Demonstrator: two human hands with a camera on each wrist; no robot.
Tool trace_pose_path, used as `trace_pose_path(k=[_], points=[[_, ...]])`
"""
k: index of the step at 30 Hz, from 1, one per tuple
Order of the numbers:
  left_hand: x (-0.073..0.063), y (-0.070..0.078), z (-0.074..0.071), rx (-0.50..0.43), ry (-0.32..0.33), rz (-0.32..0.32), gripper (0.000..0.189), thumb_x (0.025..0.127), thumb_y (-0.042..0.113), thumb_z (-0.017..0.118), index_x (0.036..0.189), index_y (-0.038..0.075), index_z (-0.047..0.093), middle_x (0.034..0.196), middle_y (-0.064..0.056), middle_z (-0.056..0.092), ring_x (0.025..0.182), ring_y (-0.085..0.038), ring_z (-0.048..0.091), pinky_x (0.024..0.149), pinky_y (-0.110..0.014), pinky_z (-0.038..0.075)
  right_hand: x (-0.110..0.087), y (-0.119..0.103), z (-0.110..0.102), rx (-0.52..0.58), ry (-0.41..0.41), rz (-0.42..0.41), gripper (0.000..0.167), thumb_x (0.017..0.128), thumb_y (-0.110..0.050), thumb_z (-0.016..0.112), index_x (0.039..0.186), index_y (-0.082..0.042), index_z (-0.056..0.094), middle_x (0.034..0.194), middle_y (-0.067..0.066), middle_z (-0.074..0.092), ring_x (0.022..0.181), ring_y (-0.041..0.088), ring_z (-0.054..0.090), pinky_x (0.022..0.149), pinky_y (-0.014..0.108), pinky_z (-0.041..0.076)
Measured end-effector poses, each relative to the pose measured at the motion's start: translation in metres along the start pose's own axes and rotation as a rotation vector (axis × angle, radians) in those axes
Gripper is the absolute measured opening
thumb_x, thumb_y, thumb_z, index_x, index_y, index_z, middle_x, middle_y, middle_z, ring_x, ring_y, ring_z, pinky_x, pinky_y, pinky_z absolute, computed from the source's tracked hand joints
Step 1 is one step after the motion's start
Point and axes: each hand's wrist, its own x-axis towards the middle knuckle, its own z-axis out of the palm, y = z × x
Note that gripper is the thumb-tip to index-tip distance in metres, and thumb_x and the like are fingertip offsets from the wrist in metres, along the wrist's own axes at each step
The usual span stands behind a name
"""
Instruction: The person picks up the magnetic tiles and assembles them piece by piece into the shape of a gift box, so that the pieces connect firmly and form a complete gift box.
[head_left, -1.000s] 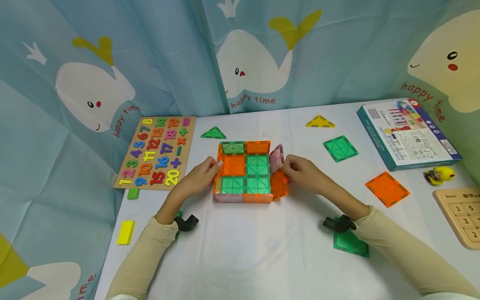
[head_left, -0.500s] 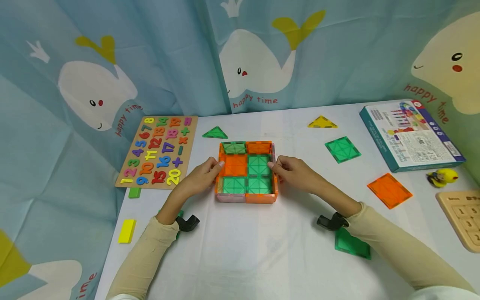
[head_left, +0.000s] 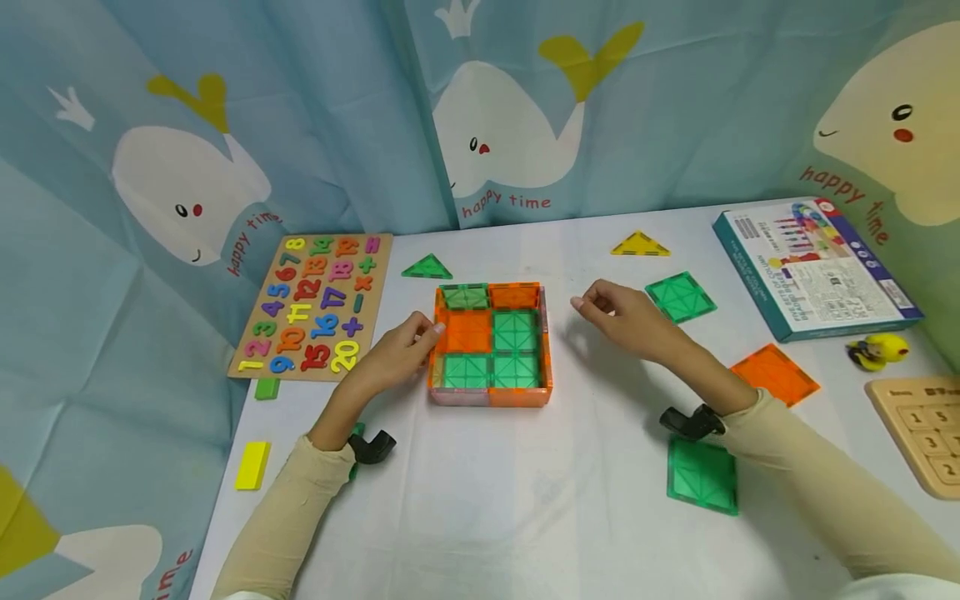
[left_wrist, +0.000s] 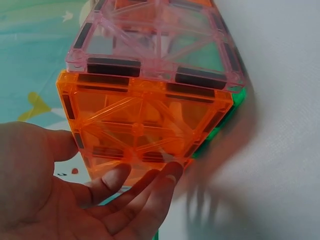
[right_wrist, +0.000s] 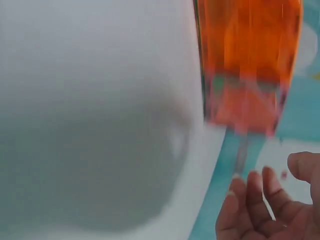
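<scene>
A low open box of translucent magnetic tiles stands mid-table, its floor made of one orange and several green squares. My left hand pinches its left wall, thumb over the top edge. In the left wrist view, the fingers of that hand lie against an orange tile, beside a pink tile. To the right of the box, my right hand hovers with loosely bent fingers and holds nothing. A blurred pink tile of the box shows beyond that hand in the right wrist view.
Loose tiles lie around: a green triangle, a yellow triangle, green squares and an orange square. A number board is left, with a yellow block nearer. A boxed set sits right.
My right hand has swung the pink and orange right-side tiles in against the box, then let go and moved right. The left hand keeps its grip on the left wall.
</scene>
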Motion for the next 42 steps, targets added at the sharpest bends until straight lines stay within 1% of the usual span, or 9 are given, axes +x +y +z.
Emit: trace_pose_path(k=[5, 10, 14, 17, 21, 25, 33, 38, 42], points=[[0.0, -0.001, 0.0, -0.011, 0.012, 0.004, 0.039, 0.115, 0.045, 0.04, 0.122, 0.007, 0.048, 0.091, -0.009, 0.054, 0.074, -0.023, 0.055, 0.064, -0.031, 0.048, 0.006, 0.027, -0.033, -0.053, 0.067, 0.049, 0.049, 0.112, -0.037, 0.053, 0.13, 0.008, 0.055, 0.129, 0.03, 0.059, 0.119, 0.045, 0.058, 0.097, 0.058, 0.051], [0.0, 0.0, 0.001, -0.016, 0.014, 0.017, 0.037, 0.115, 0.043, 0.04, 0.119, 0.007, 0.049, 0.088, -0.009, 0.053, 0.072, -0.022, 0.054, 0.063, -0.031, 0.047, 0.004, 0.056, -0.052, -0.162, 0.098, 0.224, 0.082, 0.103, -0.054, 0.061, 0.147, 0.012, 0.038, 0.146, 0.041, 0.034, 0.131, 0.055, 0.038, 0.103, 0.072, 0.04], [0.0, 0.0, 0.001, -0.015, 0.012, 0.032, 0.037, 0.115, 0.042, 0.041, 0.116, 0.006, 0.049, 0.087, -0.009, 0.054, 0.072, -0.022, 0.054, 0.064, -0.031, 0.047, -0.003, 0.071, -0.058, -0.296, 0.081, 0.343, 0.1, 0.096, -0.057, 0.069, 0.149, 0.017, 0.027, 0.144, 0.048, 0.024, 0.126, 0.061, 0.029, 0.098, 0.077, 0.038], [0.0, -0.001, 0.001, -0.014, 0.014, 0.034, 0.037, 0.115, 0.042, 0.041, 0.115, 0.006, 0.049, 0.087, -0.009, 0.053, 0.072, -0.022, 0.054, 0.064, -0.031, 0.046, -0.008, 0.077, -0.062, -0.375, 0.037, 0.397, 0.105, 0.095, -0.054, 0.072, 0.145, 0.025, 0.024, 0.135, 0.049, 0.025, 0.119, 0.06, 0.029, 0.097, 0.077, 0.039], [0.001, -0.003, 0.002, -0.009, 0.01, 0.032, 0.037, 0.115, 0.043, 0.04, 0.115, 0.007, 0.049, 0.087, -0.009, 0.053, 0.071, -0.022, 0.053, 0.064, -0.031, 0.045, -0.014, 0.082, -0.068, -0.382, -0.032, 0.443, 0.105, 0.096, -0.052, 0.07, 0.139, 0.032, 0.023, 0.127, 0.048, 0.027, 0.116, 0.061, 0.029, 0.098, 0.075, 0.04], [0.001, -0.004, 0.003, -0.005, 0.006, 0.029, 0.038, 0.115, 0.045, 0.04, 0.115, 0.008, 0.049, 0.087, -0.009, 0.053, 0.071, -0.023, 0.053, 0.065, -0.032, 0.044, -0.016, 0.086, -0.073, -0.357, -0.067, 0.433, 0.104, 0.097, -0.05, 0.07, 0.143, 0.03, 0.024, 0.13, 0.049, 0.027, 0.115, 0.059, 0.03, 0.095, 0.073, 0.041], [0.001, -0.003, 0.002, -0.011, 0.004, 0.026, 0.038, 0.115, 0.044, 0.039, 0.118, 0.008, 0.048, 0.088, -0.009, 0.053, 0.072, -0.022, 0.052, 0.066, -0.031, 0.044, -0.01, 0.1, -0.077, -0.321, -0.094, 0.365, 0.098, 0.097, -0.048, 0.072, 0.156, 0.015, 0.025, 0.146, 0.051, 0.018, 0.124, 0.063, 0.028, 0.097, 0.075, 0.039], [0.002, -0.003, 0.002, -0.013, -0.004, 0.022, 0.038, 0.115, 0.045, 0.038, 0.117, 0.008, 0.048, 0.088, -0.009, 0.052, 0.072, -0.022, 0.052, 0.065, -0.031, 0.043, -0.003, 0.097, -0.069, -0.272, -0.068, 0.253, 0.093, 0.097, -0.042, 0.076, 0.156, 0.014, 0.031, 0.146, 0.051, 0.023, 0.127, 0.061, 0.031, 0.1, 0.075, 0.039], [0.002, -0.004, 0.002, -0.012, -0.007, 0.021, 0.038, 0.115, 0.045, 0.038, 0.117, 0.008, 0.048, 0.088, -0.009, 0.053, 0.074, -0.023, 0.052, 0.066, -0.031, 0.043, 0.005, 0.076, -0.06, -0.197, -0.026, 0.154, 0.091, 0.095, -0.037, 0.079, 0.155, 0.014, 0.034, 0.147, 0.048, 0.027, 0.128, 0.057, 0.033, 0.101, 0.072, 0.039]])
